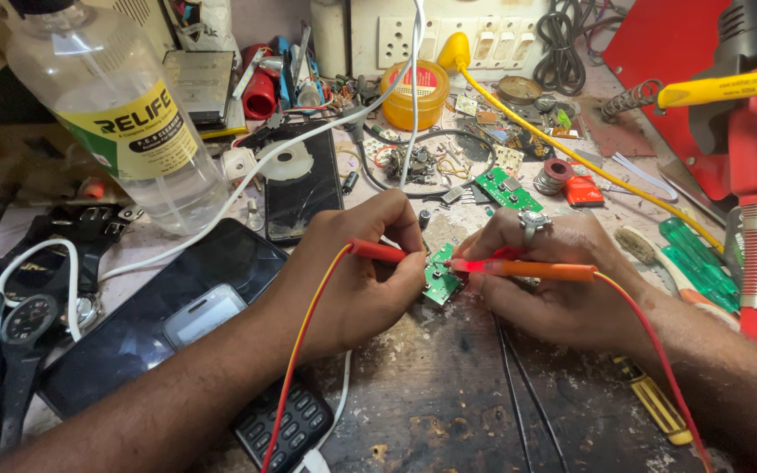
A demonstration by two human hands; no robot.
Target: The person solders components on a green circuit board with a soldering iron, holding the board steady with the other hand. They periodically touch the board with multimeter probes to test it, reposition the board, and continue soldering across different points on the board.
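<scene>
We are in a repair workshop for small electric things. Our worn, scratched workbench [449, 403] is packed with stuff. We see little green circuit boards [507, 187], loose wires and tiny metal parts lying all over. Old phones [203, 314] and a watch [28, 320] sit on the left side. A big clear bottle of cleaning liquid [120, 114] stands at the back. Screwdrivers with green handles [694, 258] lie on the right. A row of wall sockets [475, 39] runs along the back, with a yellow plug in it.
</scene>
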